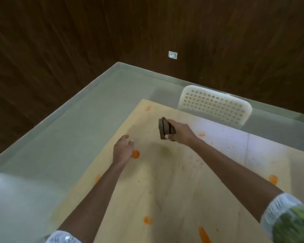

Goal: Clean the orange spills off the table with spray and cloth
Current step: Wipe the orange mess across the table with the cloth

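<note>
A pale wooden table [165, 190] carries several orange spills: a round blot [135, 154] beside my left hand, a smear [148, 108] near the far corner, one [201, 134] past my right wrist, others [147, 220] closer to me. My right hand [180, 133] grips a folded brown cloth [166, 128] above the table's far half. My left hand [122, 150] hovers over the left side with loosely curled fingers and holds nothing. No spray bottle is in view.
A white perforated chair [216, 106] stands at the table's far edge. Grey floor [68, 128] lies to the left, bounded by dark wood-panelled walls [60, 41] with a small white socket [172, 55].
</note>
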